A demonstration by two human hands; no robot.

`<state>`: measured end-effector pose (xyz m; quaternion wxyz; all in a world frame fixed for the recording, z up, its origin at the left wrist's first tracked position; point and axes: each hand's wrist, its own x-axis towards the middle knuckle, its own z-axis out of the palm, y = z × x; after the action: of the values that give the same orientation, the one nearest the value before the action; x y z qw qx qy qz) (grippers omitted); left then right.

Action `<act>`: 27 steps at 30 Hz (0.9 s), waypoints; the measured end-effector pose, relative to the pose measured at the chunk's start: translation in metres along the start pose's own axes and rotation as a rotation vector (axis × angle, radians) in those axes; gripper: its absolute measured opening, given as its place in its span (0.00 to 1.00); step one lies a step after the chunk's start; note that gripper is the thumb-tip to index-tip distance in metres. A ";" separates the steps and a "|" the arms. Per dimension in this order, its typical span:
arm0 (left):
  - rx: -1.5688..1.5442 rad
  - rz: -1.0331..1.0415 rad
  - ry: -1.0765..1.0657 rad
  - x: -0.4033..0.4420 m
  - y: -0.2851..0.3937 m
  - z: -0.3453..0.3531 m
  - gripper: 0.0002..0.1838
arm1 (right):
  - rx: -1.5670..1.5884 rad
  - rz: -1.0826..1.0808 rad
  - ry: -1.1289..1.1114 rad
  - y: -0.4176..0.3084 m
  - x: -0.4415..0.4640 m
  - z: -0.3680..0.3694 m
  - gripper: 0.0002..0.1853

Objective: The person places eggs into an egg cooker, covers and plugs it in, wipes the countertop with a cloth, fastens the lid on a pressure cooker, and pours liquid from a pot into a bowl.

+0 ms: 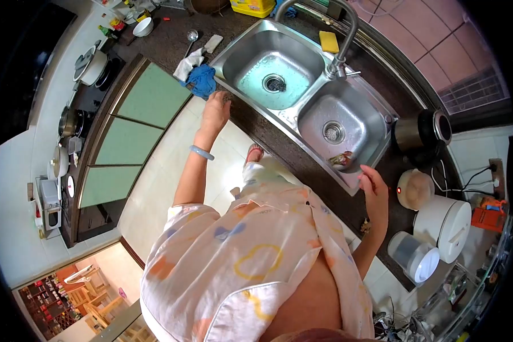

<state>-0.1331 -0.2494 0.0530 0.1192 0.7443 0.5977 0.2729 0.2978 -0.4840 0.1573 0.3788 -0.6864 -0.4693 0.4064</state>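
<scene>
My left hand point(215, 113), with a grey-blue bangle point(202, 153) at its wrist, is closed by the counter's front edge. A small brown, rough-looking clump point(227, 97) shows at its fingertips; its kind is unclear. Just beyond lies a crumpled blue cloth point(202, 81). At the near corner of the right basin point(365, 117), my right hand point(375, 191) has its fingers apart and nothing visible in them. Reddish-brown scraps point(341, 159) lie in that basin near these fingers. Soapy, greenish water residue surrounds the drain of the left basin point(251, 48).
A curved faucet point(341, 60) rises behind the basins, beside a yellow sponge point(328, 41). To the right stand a dark pot-like appliance point(410, 134), a white lidded cooker point(443, 225) and a clear container point(413, 256). A ladle point(192, 36) and white cloth point(188, 64) lie left.
</scene>
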 end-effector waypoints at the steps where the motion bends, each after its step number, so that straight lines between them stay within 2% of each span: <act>1: 0.008 0.002 0.004 0.010 -0.010 0.001 0.19 | 0.035 0.044 0.016 0.004 0.002 0.004 0.15; 5: 0.075 0.061 0.055 0.060 -0.072 -0.006 0.19 | 0.035 0.111 0.101 0.002 0.017 0.034 0.15; 6: 0.205 0.110 0.118 0.076 -0.110 0.003 0.18 | 0.043 0.122 0.168 0.000 0.024 0.049 0.15; 8: 0.182 -0.143 -0.027 0.114 -0.142 -0.006 0.21 | 0.142 0.147 0.184 -0.006 0.042 0.077 0.15; 9: 0.142 0.049 0.108 0.125 -0.162 -0.009 0.23 | 0.102 0.107 0.194 -0.015 0.054 0.091 0.15; 10: 0.166 0.142 0.099 0.136 -0.171 -0.018 0.24 | 0.061 0.078 0.186 -0.025 0.069 0.105 0.16; 11: 0.259 0.090 0.114 0.142 -0.196 -0.011 0.26 | 0.056 0.074 0.152 -0.034 0.084 0.115 0.16; 12: 0.273 -0.050 0.029 0.155 -0.205 -0.011 0.30 | 0.057 0.067 0.106 -0.040 0.102 0.123 0.17; 13: 0.363 0.014 0.085 0.158 -0.229 -0.001 0.33 | 0.085 0.071 0.103 -0.037 0.118 0.131 0.17; 16: 0.358 0.125 -0.034 0.179 -0.247 0.005 0.25 | 0.152 0.107 0.131 -0.025 0.166 0.150 0.18; 18: 0.336 0.052 -0.021 0.189 -0.247 0.002 0.18 | 0.186 0.130 0.144 -0.020 0.192 0.153 0.18; 19: 0.286 0.098 0.083 0.191 -0.237 -0.002 0.15 | 0.222 0.148 0.176 -0.016 0.202 0.153 0.19; 20: 0.279 0.109 0.079 0.199 -0.233 -0.007 0.15 | 0.257 0.164 0.206 -0.009 0.213 0.151 0.19; 22: 0.046 -0.016 0.076 0.209 -0.226 -0.014 0.15 | 0.288 0.164 0.287 0.014 0.237 0.145 0.21; 23: -0.176 -0.167 0.074 0.215 -0.224 -0.012 0.18 | 0.320 0.161 0.355 0.026 0.250 0.141 0.23; 24: -0.173 -0.164 0.074 0.217 -0.217 -0.011 0.18 | 0.324 0.160 0.355 0.035 0.262 0.135 0.23; 26: -0.687 -0.037 0.145 0.223 -0.186 -0.011 0.20 | 0.418 0.221 0.576 0.046 0.293 0.124 0.26; 27: -0.683 -0.070 0.080 0.224 -0.154 -0.016 0.24 | 0.433 0.214 0.575 0.055 0.311 0.118 0.26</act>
<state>-0.2386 0.0020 0.0482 0.3473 0.6294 0.5011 0.4819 0.2799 -0.1870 -0.0005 0.5867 -0.7217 -0.1727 0.3243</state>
